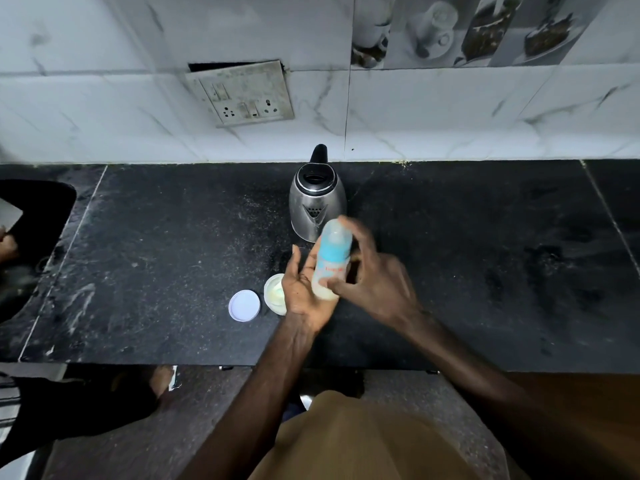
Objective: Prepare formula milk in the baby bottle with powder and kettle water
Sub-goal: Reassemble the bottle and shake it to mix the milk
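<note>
Right hand (pixel 377 278) grips bottle (pixel 332 251) against flat left hand (pixel 301 289).

Colours and patterns. Worktop (pixel 485 271): black stone, flecked and streaked with white. Wall tiles (pixel 104 98): white with grey marble veining. Picture tiles (pixel 450 29): grey-toned print of white cups and a dark cake. Switch plate (pixel 242 93): off-white, smudged grey. Kettle (pixel 317 202): silver steel body, black lid and handle. Baby bottle (pixel 332 261): translucent, with a light-blue band, red lettering and pale cream contents at its base. Lid (pixel 244 305): white with a bluish rim. Powder tub (pixel 273 294): pale cream. Garment (pixel 346 441): plain tan-brown.
</note>
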